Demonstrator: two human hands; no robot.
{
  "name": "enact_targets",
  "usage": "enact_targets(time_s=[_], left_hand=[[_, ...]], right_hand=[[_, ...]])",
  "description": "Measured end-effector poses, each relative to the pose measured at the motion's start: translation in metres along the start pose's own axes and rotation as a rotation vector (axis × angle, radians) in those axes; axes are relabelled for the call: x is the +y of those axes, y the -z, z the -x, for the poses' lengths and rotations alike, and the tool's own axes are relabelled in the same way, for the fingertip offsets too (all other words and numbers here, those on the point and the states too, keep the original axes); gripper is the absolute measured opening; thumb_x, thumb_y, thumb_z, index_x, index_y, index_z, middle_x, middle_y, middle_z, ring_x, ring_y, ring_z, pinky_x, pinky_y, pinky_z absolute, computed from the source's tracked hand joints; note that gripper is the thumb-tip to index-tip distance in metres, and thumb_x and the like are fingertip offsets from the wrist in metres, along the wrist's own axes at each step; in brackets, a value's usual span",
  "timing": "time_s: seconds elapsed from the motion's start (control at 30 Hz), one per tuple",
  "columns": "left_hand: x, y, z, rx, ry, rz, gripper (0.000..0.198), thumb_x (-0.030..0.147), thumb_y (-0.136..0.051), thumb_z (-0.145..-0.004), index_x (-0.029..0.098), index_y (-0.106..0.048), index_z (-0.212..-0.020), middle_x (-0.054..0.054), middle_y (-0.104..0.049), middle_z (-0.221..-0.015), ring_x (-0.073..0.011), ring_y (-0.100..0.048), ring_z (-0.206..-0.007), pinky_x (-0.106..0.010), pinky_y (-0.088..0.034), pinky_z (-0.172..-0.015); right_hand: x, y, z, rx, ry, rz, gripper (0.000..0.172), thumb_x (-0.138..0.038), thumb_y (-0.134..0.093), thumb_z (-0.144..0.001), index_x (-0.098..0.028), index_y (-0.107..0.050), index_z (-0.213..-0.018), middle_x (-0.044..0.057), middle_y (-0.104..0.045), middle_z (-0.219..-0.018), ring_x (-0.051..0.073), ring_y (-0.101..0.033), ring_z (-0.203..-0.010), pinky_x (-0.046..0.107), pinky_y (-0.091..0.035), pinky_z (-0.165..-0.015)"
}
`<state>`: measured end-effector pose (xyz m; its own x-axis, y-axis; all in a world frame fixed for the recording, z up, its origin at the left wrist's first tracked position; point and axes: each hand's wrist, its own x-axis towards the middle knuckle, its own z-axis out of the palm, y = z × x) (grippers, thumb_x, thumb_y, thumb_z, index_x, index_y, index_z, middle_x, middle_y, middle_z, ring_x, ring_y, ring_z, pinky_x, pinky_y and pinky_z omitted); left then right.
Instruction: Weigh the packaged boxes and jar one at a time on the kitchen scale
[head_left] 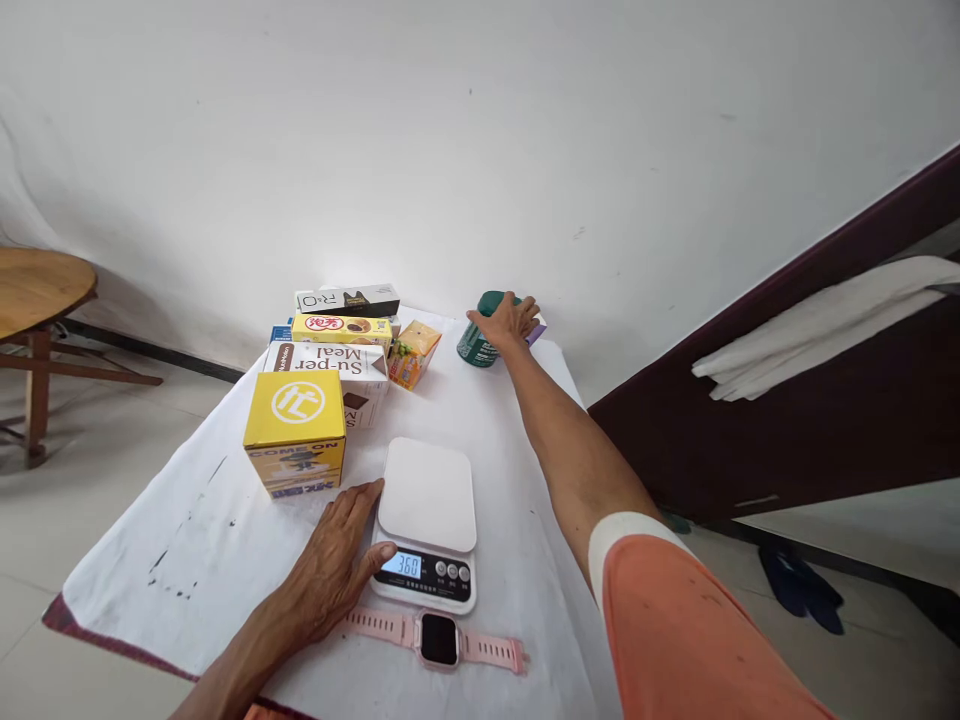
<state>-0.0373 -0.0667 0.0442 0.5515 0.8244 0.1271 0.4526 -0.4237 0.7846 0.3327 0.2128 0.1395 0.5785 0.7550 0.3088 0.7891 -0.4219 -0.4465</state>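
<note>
At the far end of the cloth-covered table, my right hand (510, 322) reaches over a dark green canister (477, 345), with the thumb at its left and the fingers curled around its top. A purple item (536, 332) partly shows behind that hand. Beside the white kitchen scale (427, 495), my left hand (341, 545) rests with its fingers stretched out along the scale's left side. Its thumb lies at the edge of the lit display (403, 564), which seems to read 360. A pink-strapped watch (438, 640) lies flat in front of the scale.
Left of the scale stands a yellow box (295, 430), with a white "Su-per Meal" box (328, 360), a yellow snack carton (341, 328) and a black-and-white box (349, 299) behind it. An orange carton (414, 353) stands nearby. A wooden round table (41, 285) is at far left.
</note>
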Motion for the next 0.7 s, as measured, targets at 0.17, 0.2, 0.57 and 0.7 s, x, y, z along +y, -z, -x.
enact_targets(time_s=[0.17, 0.2, 0.57, 0.7], left_hand=[[0.002, 0.0, -0.001, -0.032, -0.004, -0.032, 0.061, 0.05, -0.046, -0.111, 0.021, -0.042, -0.164, -0.018, -0.055, -0.161, -0.0344, -0.052, -0.15, -0.06, -0.043, -0.125], [0.002, 0.0, -0.002, -0.036, -0.012, -0.037, 0.061, 0.051, -0.045, -0.111, 0.021, -0.041, -0.164, -0.018, -0.055, -0.161, -0.0342, -0.052, -0.149, -0.059, -0.043, -0.125], [0.004, 0.002, -0.005, -0.071, -0.093, -0.106, 0.065, 0.052, -0.042, -0.112, 0.021, -0.036, -0.169, -0.018, -0.057, -0.158, -0.0332, -0.055, -0.143, -0.057, -0.045, -0.12], [0.003, 0.001, -0.008, -0.088, -0.112, -0.154, 0.069, 0.054, -0.041, -0.111, 0.017, -0.035, -0.169, -0.021, -0.057, -0.157, -0.0348, -0.054, -0.143, -0.058, -0.045, -0.119]], right_hand=[[0.0, 0.006, 0.006, 0.018, -0.119, -0.074, 0.086, -0.045, -0.085, -0.07, -0.017, -0.045, -0.141, 0.025, -0.042, -0.151, 0.041, -0.04, -0.142, 0.058, -0.032, -0.119], [0.0, 0.008, 0.008, 0.025, -0.112, -0.092, 0.087, -0.042, -0.085, -0.068, -0.017, -0.045, -0.142, 0.025, -0.043, -0.151, 0.041, -0.04, -0.143, 0.058, -0.033, -0.119], [0.044, 0.063, 0.077, 0.095, 0.372, -0.299, 0.092, -0.061, -0.088, -0.066, -0.022, -0.054, -0.142, 0.018, -0.054, -0.141, 0.043, -0.05, -0.14, 0.067, -0.041, -0.119], [0.048, 0.113, 0.127, 0.056, 0.541, -0.384, 0.082, -0.071, -0.086, -0.071, -0.028, -0.061, -0.137, 0.014, -0.061, -0.138, 0.04, -0.058, -0.133, 0.064, -0.047, -0.115]])
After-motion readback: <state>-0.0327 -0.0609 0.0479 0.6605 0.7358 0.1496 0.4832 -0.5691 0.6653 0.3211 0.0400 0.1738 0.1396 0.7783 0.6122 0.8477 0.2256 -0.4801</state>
